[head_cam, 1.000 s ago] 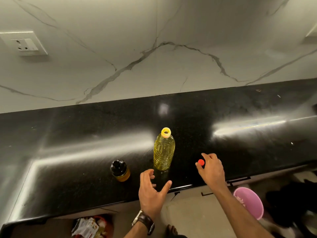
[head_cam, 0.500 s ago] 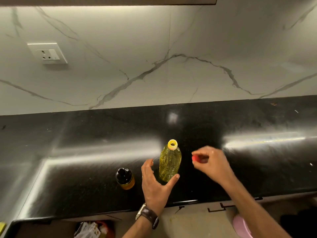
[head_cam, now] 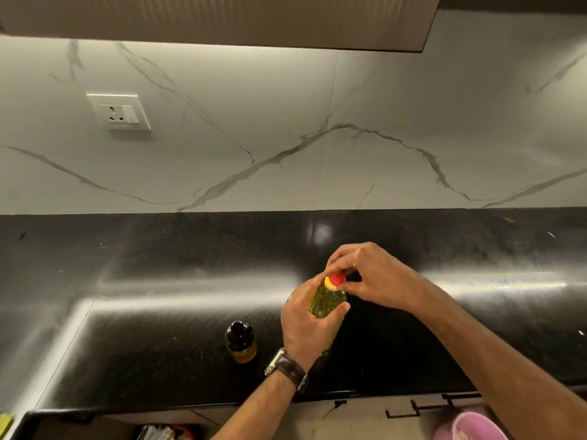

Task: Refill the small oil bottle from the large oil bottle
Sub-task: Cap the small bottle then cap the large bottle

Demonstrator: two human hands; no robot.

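The large oil bottle (head_cam: 327, 300), clear plastic full of yellow oil, stands on the black counter (head_cam: 158, 281). My left hand (head_cam: 306, 325) grips its body from the near side. My right hand (head_cam: 368, 274) pinches the red cap (head_cam: 336, 278), which sits on the bottle's yellow neck. The small oil bottle (head_cam: 240, 341) stands just left of my left hand. It has a black cap on and a little amber oil at the bottom.
A white marble backsplash with a wall socket (head_cam: 122, 112) rises behind the counter. A cabinet underside (head_cam: 222, 17) hangs overhead. Below the counter's front edge are a pink bucket (head_cam: 473, 427) at right and a bin with packets (head_cam: 165, 432) at left.
My right hand lifted the red cap from the counter and brought it onto the large bottle's neck. My left hand closed round the bottle. The camera tilted upward.
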